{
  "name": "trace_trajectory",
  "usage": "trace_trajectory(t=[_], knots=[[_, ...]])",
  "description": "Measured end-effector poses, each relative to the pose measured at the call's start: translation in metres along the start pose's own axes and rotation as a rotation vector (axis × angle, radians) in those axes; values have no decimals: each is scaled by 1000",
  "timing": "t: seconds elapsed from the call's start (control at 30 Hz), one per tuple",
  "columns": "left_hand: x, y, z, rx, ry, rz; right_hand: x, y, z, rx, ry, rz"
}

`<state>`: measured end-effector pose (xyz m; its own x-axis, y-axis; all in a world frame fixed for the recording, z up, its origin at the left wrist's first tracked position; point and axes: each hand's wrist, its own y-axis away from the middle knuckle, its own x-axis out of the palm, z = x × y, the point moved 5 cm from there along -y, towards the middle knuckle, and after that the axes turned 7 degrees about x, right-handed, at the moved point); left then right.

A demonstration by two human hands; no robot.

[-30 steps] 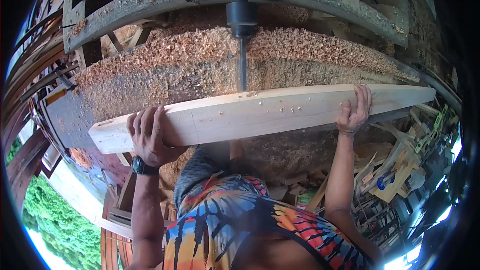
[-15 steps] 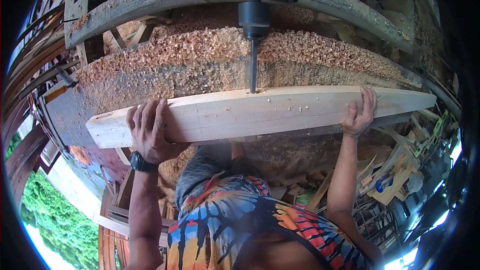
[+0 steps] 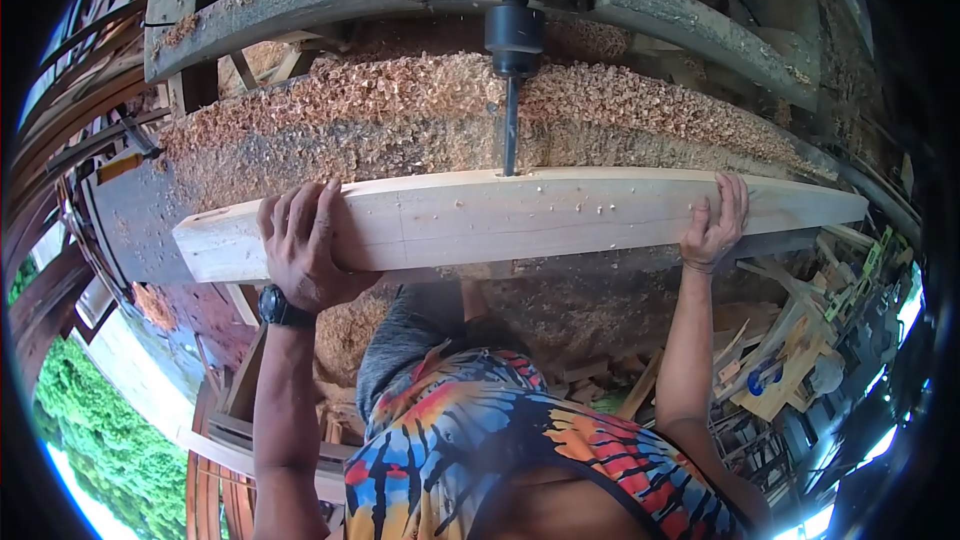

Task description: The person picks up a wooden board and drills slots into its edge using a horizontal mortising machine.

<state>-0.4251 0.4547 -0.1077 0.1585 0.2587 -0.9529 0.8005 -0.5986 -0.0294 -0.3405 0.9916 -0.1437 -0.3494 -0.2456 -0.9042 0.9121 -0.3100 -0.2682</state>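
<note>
A long pale wooden board (image 3: 500,225) lies across the bench in front of me, held on edge. My left hand (image 3: 305,245) grips it near its left end, fingers over the top edge and thumb along the near face. Toward the right end, my right hand (image 3: 717,220) clasps the board, with fingers over the top and thumb on the face. Between the hands, a drill bit (image 3: 511,130) in a black chuck (image 3: 514,35) meets the board's top edge at a hole. A few wood chips cling to the face.
A thick ridge of wood shavings (image 3: 420,90) covers the bench (image 3: 130,225) behind the board. Curved timber rails (image 3: 280,10) flank the drill spindle. Wood scraps (image 3: 780,360) pile up at the lower right, and stacked strips (image 3: 90,90) stand at the left.
The board has shifted slightly away from me, up toward the chuck, with both hands still on it. The bit sits at the hole in the top edge in both frames.
</note>
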Motion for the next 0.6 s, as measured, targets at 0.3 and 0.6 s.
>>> trace_trajectory(t=[0.3,0.6], knots=[[-1,-5,2,4,5,-2,2,-2,-2,3,12,-11],[-6,-14,1,13,-8,8,4,-4,1,2,28,-11]])
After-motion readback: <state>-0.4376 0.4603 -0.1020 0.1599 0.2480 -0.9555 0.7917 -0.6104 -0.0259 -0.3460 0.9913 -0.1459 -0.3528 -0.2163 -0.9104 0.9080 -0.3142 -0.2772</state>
